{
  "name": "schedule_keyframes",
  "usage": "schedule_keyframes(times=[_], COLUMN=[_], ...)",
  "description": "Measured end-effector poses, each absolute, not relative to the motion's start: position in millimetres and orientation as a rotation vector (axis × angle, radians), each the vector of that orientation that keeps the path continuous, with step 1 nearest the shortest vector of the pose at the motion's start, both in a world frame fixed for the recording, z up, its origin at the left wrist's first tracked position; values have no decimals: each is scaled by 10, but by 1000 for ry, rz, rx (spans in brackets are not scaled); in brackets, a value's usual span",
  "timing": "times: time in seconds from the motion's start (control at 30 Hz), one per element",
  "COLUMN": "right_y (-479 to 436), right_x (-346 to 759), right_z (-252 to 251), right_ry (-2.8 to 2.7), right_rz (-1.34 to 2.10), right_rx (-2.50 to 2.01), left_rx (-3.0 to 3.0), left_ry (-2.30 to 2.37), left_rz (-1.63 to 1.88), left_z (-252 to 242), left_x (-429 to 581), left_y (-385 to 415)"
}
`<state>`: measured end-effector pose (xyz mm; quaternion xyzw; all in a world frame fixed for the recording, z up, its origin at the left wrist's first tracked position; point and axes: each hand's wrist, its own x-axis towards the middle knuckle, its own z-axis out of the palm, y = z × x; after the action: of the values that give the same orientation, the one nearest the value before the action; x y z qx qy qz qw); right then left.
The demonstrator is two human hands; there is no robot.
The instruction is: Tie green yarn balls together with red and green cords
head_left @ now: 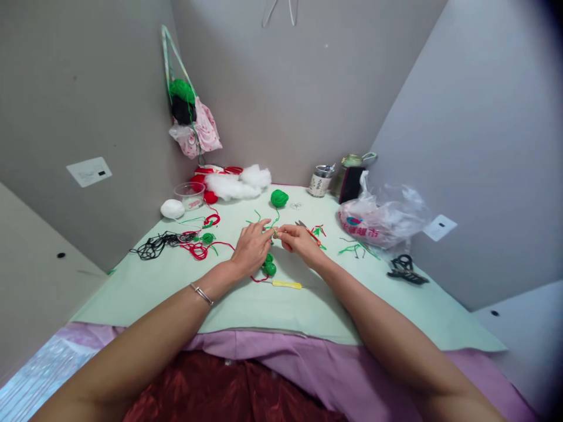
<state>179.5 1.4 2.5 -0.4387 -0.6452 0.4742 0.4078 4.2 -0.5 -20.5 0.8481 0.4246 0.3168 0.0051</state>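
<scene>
Across a pale green tablecloth [176, 299] between grey walls [299, 105], pinches green yarn [277, 218] between the closed fingertips of left hand [251, 249] and right hand [301, 243], near the cloth's middle; cannot tell each finger's exact grip. Has a yarn ball [279, 198] just beyond, rounded green pieces [269, 268] beside the left palm, scissors [313, 235] beside the right hand, yellow-handled tool [287, 285] nearer the front edge

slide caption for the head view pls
Left hand and right hand close together between a green yarn ball and a yellow-handled tool on a pale green cloth.
</scene>
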Motion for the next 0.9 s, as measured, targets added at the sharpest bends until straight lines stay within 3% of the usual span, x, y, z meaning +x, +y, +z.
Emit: schedule_keyframes(times=[0.9], right_y=[71], right_x=[1837], right_z=[-65], right_ry=[-1538], right_rz=[1385], right_rx=[-1150], left_rx=[2649], left_ry=[1269], left_rz=[787], left_z=[-267], left_x=[-9], left_y=[50])
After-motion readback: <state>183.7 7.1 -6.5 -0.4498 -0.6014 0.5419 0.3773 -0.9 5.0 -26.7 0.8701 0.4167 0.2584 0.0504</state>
